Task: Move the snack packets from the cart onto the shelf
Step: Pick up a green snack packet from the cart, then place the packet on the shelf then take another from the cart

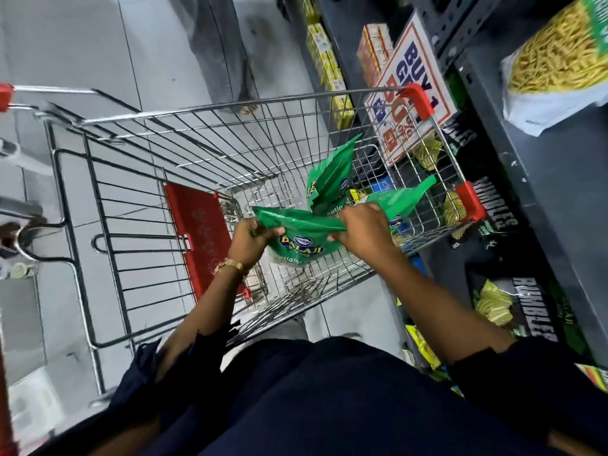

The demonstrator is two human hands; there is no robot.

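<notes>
A green snack packet [301, 236] is held over the wire cart [210, 179], pinched at its top edge by the left hand [251, 240] and right hand [363, 233]; two more green packets [332, 179] are seen behind, beside the dark shelf [556, 179]

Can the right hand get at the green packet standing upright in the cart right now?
Probably yes, once freed. The right hand is pinching the green packet that the left hand also holds. The upright packet stands just beyond it with nothing between.
</notes>
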